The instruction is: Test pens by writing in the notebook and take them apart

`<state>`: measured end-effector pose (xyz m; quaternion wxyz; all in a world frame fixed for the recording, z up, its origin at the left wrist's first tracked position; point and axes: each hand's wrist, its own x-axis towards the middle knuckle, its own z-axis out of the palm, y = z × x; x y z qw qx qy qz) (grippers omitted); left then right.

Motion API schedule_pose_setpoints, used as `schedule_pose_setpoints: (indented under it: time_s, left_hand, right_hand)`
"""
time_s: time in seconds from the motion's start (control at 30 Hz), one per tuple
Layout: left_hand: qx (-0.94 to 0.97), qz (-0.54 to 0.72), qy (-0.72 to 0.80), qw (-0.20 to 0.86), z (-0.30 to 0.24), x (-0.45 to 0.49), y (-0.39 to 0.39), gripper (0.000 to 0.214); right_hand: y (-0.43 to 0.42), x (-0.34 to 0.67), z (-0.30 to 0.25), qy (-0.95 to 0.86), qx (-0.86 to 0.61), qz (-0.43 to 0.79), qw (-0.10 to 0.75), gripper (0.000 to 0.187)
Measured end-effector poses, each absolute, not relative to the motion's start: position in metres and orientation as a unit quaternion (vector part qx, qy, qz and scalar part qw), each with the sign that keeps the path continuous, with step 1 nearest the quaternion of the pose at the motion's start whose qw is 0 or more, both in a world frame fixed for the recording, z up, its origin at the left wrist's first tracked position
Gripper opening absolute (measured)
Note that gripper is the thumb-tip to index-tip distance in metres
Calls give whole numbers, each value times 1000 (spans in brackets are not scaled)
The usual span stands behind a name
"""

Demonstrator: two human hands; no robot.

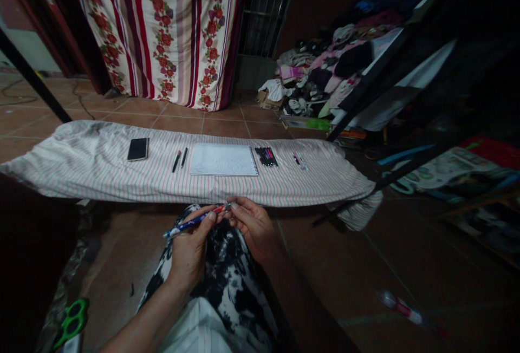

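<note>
Pinched between the thumb and fingertips of the left hand (189,253), a slim blue-and-white patterned pen (190,223) lies nearly level above the lap, gripped close to a red band toward its far end. The right hand (252,227) brings its fingertips together on the pale metal tip of the same pen, so the two hands meet there, pressed closed rather than spread, though the fingers partly hide exactly how the tip is held. The pen should feel light, stiff and a little slippery; the barrel looks like the surest place to hold, while the small tip seems more delicate. Below it are black-and-white patterned trousers (227,272). Just ahead, a long board under white cloth with fine pink stripes (101,177) holds a black smartphone (138,149), two slim dark pens (176,161), a white spiral notebook (223,159) and a bundle of dark pens (266,156). Green-handled scissors (72,323) lie on the brown tile floor (320,272) to the left, and a heap of mixed clothes (337,66) rises beyond the board.
</note>
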<state>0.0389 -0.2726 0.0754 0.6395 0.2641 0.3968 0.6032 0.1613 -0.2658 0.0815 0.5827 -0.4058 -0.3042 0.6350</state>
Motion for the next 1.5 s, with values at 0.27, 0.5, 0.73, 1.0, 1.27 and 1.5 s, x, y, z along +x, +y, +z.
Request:
schedule_pose_setpoints:
  time_s: [0.27,0.5,0.73,1.0,1.27,1.5]
  left_hand:
    - [253,586,384,667,78,53,-239,32]
    - [269,585,365,672,58,81,-162,30]
    - [230,590,359,685,19,116,-60,23]
    - [201,566,405,689,-17,130,2,15]
    - [186,566,393,700,-21,126,20,8]
    - [192,575,416,677,-24,115,27,6]
  right_hand:
    - [-233,170,84,-253,-410,638,600,33]
    - [-159,200,68,-257,-436,609,610,29]
    - [-60,237,25,-227,-463,626,585,19]
    - [7,255,-21,-229,-530,589,566,10]
    - [20,264,-34,-229,-532,565,588,11]
    - [23,274,-33,-247,-559,514,602,16]
